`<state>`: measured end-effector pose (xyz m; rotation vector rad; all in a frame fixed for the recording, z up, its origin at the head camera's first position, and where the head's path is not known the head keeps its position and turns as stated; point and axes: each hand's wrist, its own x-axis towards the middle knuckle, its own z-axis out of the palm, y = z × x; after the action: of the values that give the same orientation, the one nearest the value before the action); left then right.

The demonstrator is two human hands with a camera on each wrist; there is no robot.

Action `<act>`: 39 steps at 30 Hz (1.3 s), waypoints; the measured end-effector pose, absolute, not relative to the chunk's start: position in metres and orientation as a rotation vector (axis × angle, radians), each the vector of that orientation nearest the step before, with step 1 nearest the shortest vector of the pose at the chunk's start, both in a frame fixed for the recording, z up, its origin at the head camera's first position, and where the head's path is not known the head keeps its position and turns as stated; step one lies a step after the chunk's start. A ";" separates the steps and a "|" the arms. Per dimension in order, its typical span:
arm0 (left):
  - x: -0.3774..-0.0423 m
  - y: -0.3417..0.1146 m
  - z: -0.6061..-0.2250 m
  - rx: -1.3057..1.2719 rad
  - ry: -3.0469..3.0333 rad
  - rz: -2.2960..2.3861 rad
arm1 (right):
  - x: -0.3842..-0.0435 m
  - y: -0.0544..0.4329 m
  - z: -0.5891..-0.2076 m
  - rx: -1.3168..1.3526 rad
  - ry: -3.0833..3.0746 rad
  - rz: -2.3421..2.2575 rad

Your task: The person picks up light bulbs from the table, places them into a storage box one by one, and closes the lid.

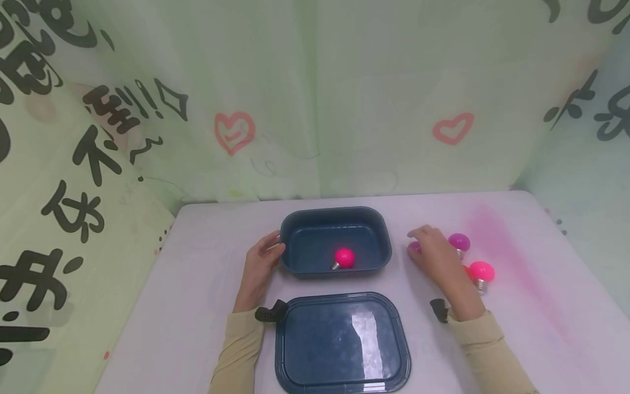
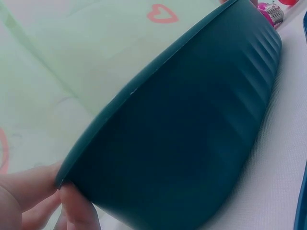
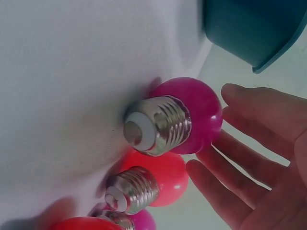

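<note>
At the left end of a dark blue plastic container (image 1: 315, 238), my left hand (image 1: 260, 268) pinches the rim between thumb and fingers, as the left wrist view shows. A pink light bulb (image 1: 344, 258) lies inside, near the container's front wall. To the right of the container, my right hand (image 1: 435, 260) hovers over a purple light bulb (image 3: 194, 115). Its fingers are spread and loosely bent beside the bulb's round end, not closed round it. In the head view the hand covers most of that bulb.
A dark blue lid (image 1: 325, 345) lies flat in front of the container. Right of my right hand lie another purple bulb (image 1: 459, 241), a pink bulb (image 1: 482, 271) and a partly hidden red bulb (image 1: 468, 271). A curtain (image 1: 344, 137) hangs behind the white table (image 1: 177, 306).
</note>
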<state>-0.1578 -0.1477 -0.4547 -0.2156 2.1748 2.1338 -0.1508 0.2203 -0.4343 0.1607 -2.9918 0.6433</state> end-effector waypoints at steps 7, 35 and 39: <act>-0.157 -0.148 -0.454 -0.227 2.153 2.142 | -0.149 0.222 -0.437 0.179 -2.996 0.642; -0.168 -0.153 -0.484 -0.212 2.197 2.162 | -0.144 0.222 -0.433 0.219 -2.970 0.688; -0.168 -0.153 -0.484 -0.212 2.192 2.161 | -0.144 0.218 -0.428 0.229 -2.944 0.719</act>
<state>-0.1675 -0.1534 -0.4839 -0.2123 2.1920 2.1611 -0.1438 0.2184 -0.4280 0.2288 -2.9444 0.7192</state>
